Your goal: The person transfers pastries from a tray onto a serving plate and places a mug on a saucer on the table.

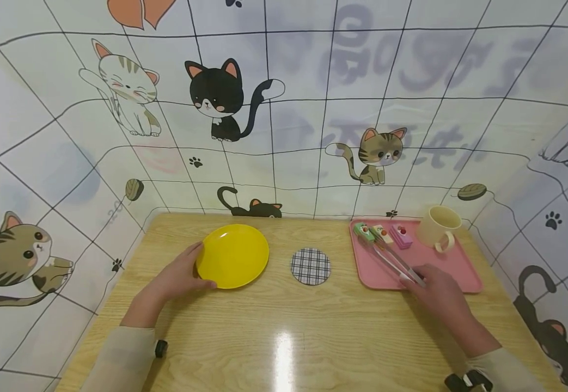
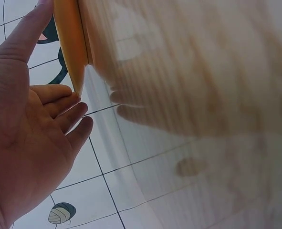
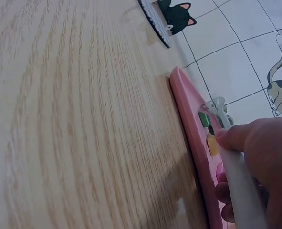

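Currently, the left hand (image 1: 182,275) is at the left side of a yellow plate (image 1: 233,256), its fingers along the rim and its thumb apart from them at the front edge. Its fingers are fairly straight, spread wide rather than curled round the plate. The plate lies on the left part of the wooden worktop (image 1: 244,337).

The right hand (image 1: 438,291) holds a pair of tongs (image 1: 394,261), the thumb on top and fingers beneath. The tongs reach over a pink tray (image 1: 369,274) on the right, their tips at a green cake (image 1: 362,228); whether they grip it, I cannot tell. Beside it, along the back of the tray, sit a pale yellow cake (image 1: 385,233) and a pink cake (image 1: 401,237). A cream mug (image 1: 433,231) stands upright in the tray's back right corner, its handle facing forward.

Between plate and tray lies a round checked coaster (image 1: 310,265), apart from both. Behind everything rises a white wall (image 1: 303,125) with cartoon cats.
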`<state>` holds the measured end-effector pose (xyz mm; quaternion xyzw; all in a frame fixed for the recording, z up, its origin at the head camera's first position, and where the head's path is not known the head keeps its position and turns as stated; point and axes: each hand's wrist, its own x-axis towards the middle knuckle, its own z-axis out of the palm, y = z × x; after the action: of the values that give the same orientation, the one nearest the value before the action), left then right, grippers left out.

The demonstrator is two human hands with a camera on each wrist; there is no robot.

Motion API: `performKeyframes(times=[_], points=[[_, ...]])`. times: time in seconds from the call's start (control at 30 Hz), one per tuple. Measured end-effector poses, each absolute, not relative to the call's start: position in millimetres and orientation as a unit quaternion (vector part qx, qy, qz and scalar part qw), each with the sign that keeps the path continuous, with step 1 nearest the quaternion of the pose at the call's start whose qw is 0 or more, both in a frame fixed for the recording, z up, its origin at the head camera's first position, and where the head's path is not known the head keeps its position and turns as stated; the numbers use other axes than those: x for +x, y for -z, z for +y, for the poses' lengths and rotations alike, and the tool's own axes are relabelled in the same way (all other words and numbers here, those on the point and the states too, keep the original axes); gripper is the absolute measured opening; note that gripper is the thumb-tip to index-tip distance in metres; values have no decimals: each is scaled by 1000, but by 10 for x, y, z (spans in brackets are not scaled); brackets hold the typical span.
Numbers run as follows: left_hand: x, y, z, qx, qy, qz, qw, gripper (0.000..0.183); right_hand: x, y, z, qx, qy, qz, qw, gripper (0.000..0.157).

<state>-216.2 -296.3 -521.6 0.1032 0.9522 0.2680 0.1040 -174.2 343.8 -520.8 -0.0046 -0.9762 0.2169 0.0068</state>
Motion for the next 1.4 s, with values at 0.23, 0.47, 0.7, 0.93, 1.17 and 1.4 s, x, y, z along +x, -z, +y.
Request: performKeyframes(times=[0.23, 0.47, 0.7, 0.93, 1.17, 1.4], points=[[-2176, 5225, -2958, 110, -272, 951, 100, 127, -1735, 5204, 3430, -2, -210, -978, 13, 44], [-2178, 5237, -2964, 107, -270, 952, 97, 126, -1744, 5232, 3449, 21, -208, -977, 38, 38], [-2179, 5234, -2951, 107, -266, 953, 96, 125, -1720, 5239, 3449, 37, -201, -976, 71, 32], [-2153, 5193, -2941, 101, -268, 953, 101, 125, -1698, 5192, 3403, 61, -218, -967, 119, 29], [-2155, 5188, -2940, 104, -274, 951, 101, 125, -1718, 5150, 3328, 85, -220, -961, 143, 23], [-2163, 5220, -2965, 103, -271, 952, 99, 126, -1764, 5164, 3227, 86, -224, -961, 136, 20]])
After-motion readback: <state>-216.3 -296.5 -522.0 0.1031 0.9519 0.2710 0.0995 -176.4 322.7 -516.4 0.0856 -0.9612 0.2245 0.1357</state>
